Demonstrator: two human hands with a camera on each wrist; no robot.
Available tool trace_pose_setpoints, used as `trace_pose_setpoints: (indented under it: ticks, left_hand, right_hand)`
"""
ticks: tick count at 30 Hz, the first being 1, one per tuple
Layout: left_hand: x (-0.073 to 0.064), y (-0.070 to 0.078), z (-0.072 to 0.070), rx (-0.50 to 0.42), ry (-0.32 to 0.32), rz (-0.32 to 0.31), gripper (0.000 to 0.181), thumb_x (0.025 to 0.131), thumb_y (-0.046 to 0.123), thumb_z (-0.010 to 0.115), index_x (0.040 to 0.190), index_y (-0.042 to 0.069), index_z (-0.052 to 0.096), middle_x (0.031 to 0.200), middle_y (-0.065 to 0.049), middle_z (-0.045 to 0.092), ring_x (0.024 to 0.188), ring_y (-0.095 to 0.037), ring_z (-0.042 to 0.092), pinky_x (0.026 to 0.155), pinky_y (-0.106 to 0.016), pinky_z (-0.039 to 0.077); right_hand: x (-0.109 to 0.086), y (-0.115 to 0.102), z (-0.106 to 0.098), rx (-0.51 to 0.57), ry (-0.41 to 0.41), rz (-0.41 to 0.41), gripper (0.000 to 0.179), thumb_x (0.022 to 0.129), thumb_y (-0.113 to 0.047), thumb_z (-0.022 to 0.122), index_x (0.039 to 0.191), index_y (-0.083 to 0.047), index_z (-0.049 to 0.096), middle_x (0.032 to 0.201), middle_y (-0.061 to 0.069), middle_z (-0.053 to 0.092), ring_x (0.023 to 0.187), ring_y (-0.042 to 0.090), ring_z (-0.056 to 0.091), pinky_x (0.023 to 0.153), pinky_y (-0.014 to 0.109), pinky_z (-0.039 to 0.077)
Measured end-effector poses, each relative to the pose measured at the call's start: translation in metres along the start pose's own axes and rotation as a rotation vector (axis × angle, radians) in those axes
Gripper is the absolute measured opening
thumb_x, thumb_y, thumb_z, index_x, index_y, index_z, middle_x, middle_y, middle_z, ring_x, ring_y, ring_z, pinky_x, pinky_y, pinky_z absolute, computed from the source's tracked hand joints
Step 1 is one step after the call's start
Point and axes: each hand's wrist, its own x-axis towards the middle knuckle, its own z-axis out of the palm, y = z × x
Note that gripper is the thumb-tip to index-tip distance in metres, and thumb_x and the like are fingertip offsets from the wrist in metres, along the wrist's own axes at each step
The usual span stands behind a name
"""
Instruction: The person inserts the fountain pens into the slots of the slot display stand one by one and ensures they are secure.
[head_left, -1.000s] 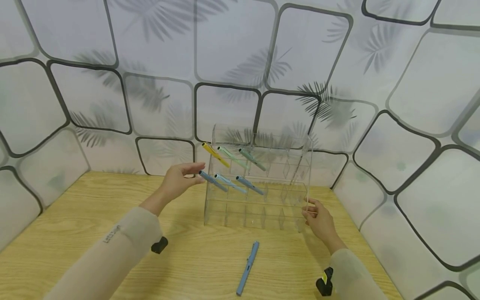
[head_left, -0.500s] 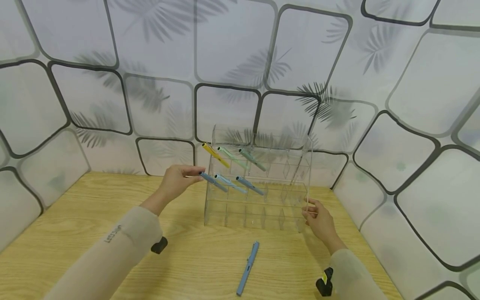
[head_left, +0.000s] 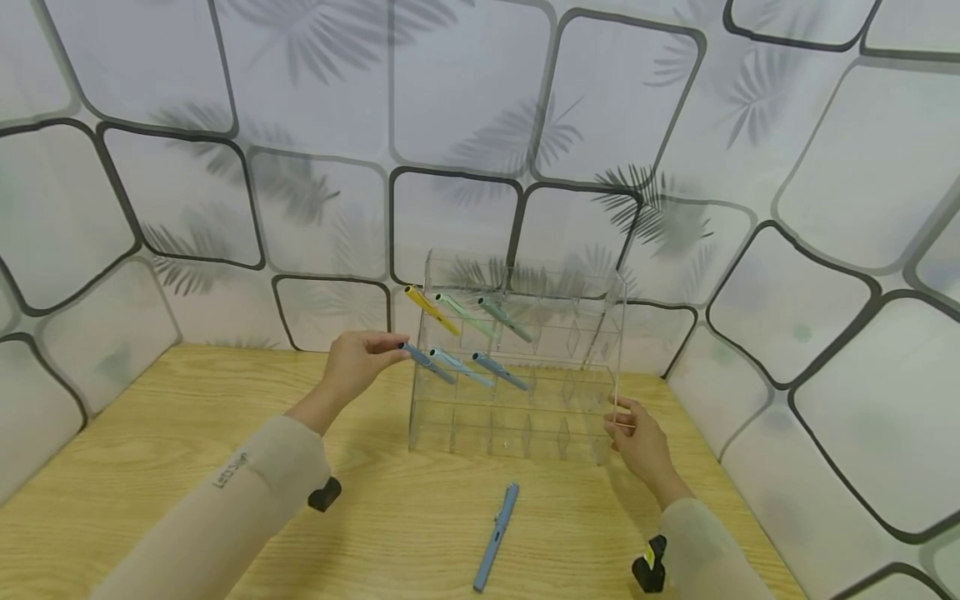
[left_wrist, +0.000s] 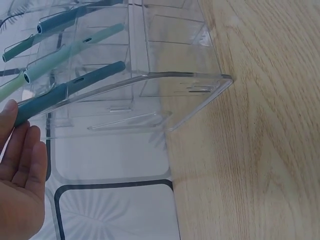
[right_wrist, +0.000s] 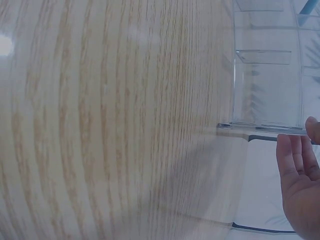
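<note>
A clear acrylic pen rack [head_left: 517,417] stands on the table with pens slanting out of its two upper levels. My left hand [head_left: 358,367] pinches the outer end of the dark blue pen [head_left: 426,362] at the lower row's left. In the left wrist view, the thumb and fingers meet at that pen's end [left_wrist: 42,102]. Beside it sit a light blue pen [head_left: 461,367] and another blue pen [head_left: 500,371]. My right hand [head_left: 641,442] grips the rack's right side edge, with the thumb on the near side; the right wrist view shows its fingers [right_wrist: 297,155] against the side panel.
Above are a yellow pen [head_left: 432,310], a pale green pen [head_left: 465,314] and a grey-green pen [head_left: 504,319]. A loose blue pen [head_left: 496,537] lies on the wooden table [head_left: 390,533] in front of the rack. Patterned wall covering [head_left: 465,225] rises close behind the rack.
My left thumb and fingers have come together on the dark blue pen's end, where a gap showed before. The right hand, the rack and the loose pen have kept their places.
</note>
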Motion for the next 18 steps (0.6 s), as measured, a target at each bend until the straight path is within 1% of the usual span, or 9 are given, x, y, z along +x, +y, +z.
trace_pose_setpoints:
  ticks: [3, 5, 7, 10, 11, 13, 14, 16, 18]
  left_hand:
    - [-0.001, 0.001, -0.001, -0.025, 0.004, 0.008, 0.029, 0.084, 0.026, 0.074, 0.109, 0.009, 0.073, 0.106, -0.01, 0.069, 0.102, -0.03, 0.061, 0.084, -0.045, 0.052]
    - [-0.002, 0.003, -0.002, -0.045, 0.007, 0.019, 0.03, 0.083, 0.028, 0.075, 0.107, 0.011, 0.073, 0.104, -0.008, 0.07, 0.099, -0.028, 0.063, 0.082, -0.041, 0.054]
    - [-0.003, 0.004, -0.004, -0.062, -0.002, 0.023, 0.033, 0.082, 0.03, 0.075, 0.11, 0.01, 0.072, 0.105, -0.008, 0.07, 0.099, -0.027, 0.063, 0.081, -0.04, 0.054]
    - [-0.001, 0.004, -0.006, -0.072, -0.015, 0.014, 0.039, 0.083, 0.025, 0.075, 0.117, 0.007, 0.068, 0.109, -0.009, 0.069, 0.099, -0.026, 0.064, 0.083, -0.039, 0.054]
    - [0.0, 0.002, -0.007, -0.071, -0.023, -0.001, 0.042, 0.084, 0.023, 0.075, 0.121, 0.006, 0.065, 0.112, -0.01, 0.068, 0.101, -0.026, 0.064, 0.085, -0.041, 0.053]
    - [0.001, -0.001, -0.009, -0.069, -0.015, -0.023, 0.047, 0.085, 0.022, 0.074, 0.126, 0.005, 0.061, 0.114, -0.012, 0.066, 0.102, -0.026, 0.064, 0.087, -0.04, 0.052]
    - [0.001, -0.002, -0.01, -0.072, -0.009, -0.043, 0.049, 0.086, 0.023, 0.074, 0.129, 0.005, 0.059, 0.116, -0.012, 0.066, 0.103, -0.026, 0.063, 0.088, -0.04, 0.051]
    - [0.0, -0.005, -0.014, -0.088, 0.01, -0.08, 0.054, 0.086, 0.026, 0.073, 0.133, 0.006, 0.055, 0.119, -0.013, 0.064, 0.106, -0.027, 0.062, 0.09, -0.041, 0.05]
    - [-0.004, -0.007, -0.017, -0.122, 0.029, -0.111, 0.057, 0.087, 0.026, 0.072, 0.136, 0.005, 0.051, 0.123, -0.015, 0.061, 0.109, -0.029, 0.06, 0.093, -0.042, 0.049]
  right_hand:
    - [0.0, 0.0, 0.0, -0.006, 0.001, -0.002, 0.045, 0.094, -0.001, 0.057, 0.137, 0.0, 0.043, 0.117, 0.027, 0.057, 0.097, 0.035, 0.061, 0.074, 0.035, 0.057]
    - [0.0, 0.0, 0.0, -0.007, 0.001, -0.003, 0.045, 0.094, -0.001, 0.057, 0.137, 0.0, 0.043, 0.117, 0.027, 0.057, 0.098, 0.035, 0.061, 0.074, 0.036, 0.057]
    - [0.0, 0.0, 0.0, -0.006, 0.0, -0.005, 0.045, 0.094, 0.0, 0.057, 0.137, 0.0, 0.043, 0.117, 0.027, 0.057, 0.098, 0.035, 0.061, 0.074, 0.036, 0.057]
    - [0.0, 0.0, 0.0, -0.002, 0.0, -0.005, 0.045, 0.094, 0.0, 0.057, 0.137, 0.0, 0.042, 0.117, 0.027, 0.057, 0.098, 0.036, 0.061, 0.075, 0.037, 0.057]
    - [0.0, 0.0, 0.0, 0.0, 0.001, -0.005, 0.045, 0.094, 0.0, 0.057, 0.137, 0.0, 0.042, 0.117, 0.027, 0.057, 0.098, 0.036, 0.061, 0.075, 0.037, 0.057]
    - [0.0, 0.0, 0.0, 0.001, 0.002, -0.005, 0.045, 0.094, 0.0, 0.057, 0.137, 0.0, 0.043, 0.117, 0.027, 0.057, 0.098, 0.036, 0.061, 0.075, 0.037, 0.057]
    - [0.0, 0.0, 0.0, 0.0, 0.004, -0.006, 0.045, 0.094, 0.0, 0.057, 0.137, 0.0, 0.043, 0.117, 0.027, 0.058, 0.098, 0.036, 0.061, 0.075, 0.037, 0.057]
    - [0.0, 0.0, 0.0, -0.003, 0.005, -0.008, 0.045, 0.094, 0.0, 0.057, 0.137, 0.0, 0.043, 0.117, 0.027, 0.058, 0.097, 0.036, 0.061, 0.074, 0.037, 0.057]
    - [0.0, 0.0, 0.0, -0.006, 0.005, -0.009, 0.045, 0.094, 0.0, 0.057, 0.137, 0.0, 0.043, 0.117, 0.027, 0.058, 0.097, 0.036, 0.061, 0.074, 0.037, 0.057]
